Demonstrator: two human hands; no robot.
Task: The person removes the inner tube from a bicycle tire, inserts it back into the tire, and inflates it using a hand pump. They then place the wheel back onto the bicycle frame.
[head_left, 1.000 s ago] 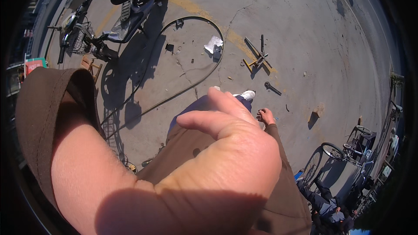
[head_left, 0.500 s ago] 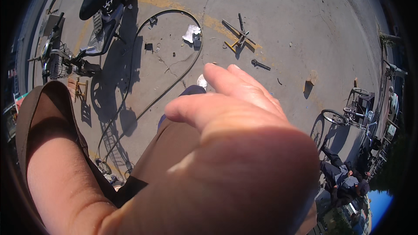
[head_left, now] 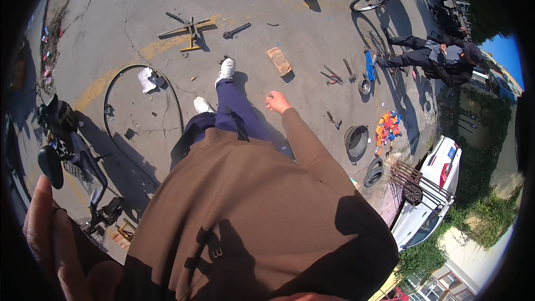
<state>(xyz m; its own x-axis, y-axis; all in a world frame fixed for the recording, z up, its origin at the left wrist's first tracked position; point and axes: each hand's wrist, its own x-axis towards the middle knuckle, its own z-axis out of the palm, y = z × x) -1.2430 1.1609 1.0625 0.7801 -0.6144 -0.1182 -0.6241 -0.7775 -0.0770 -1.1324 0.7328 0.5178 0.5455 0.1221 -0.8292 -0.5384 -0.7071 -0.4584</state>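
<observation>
At the lower left edge my left hand is raised close, its fingers stretched out and holding nothing visible. In the picture its fingertip lies beside the black seat of a parked scooter. My right hand hangs low past my brown sleeve, its fingers curled in. Whether anything is inside them is hidden. A tan brick lies on the pavement beyond that hand, apart from it. My white shoes stand on the ground to its left.
A hoop-like loop of dark tube lies at left. Beyond my feet are a metal stand and an adjustable wrench. At right lie pliers, a black basin and tires. A person stands near a bicycle.
The view has turned to the right, bringing the brick, basin and white car into sight. The large hand that covered the middle is gone from there; my right hand now hangs low.
</observation>
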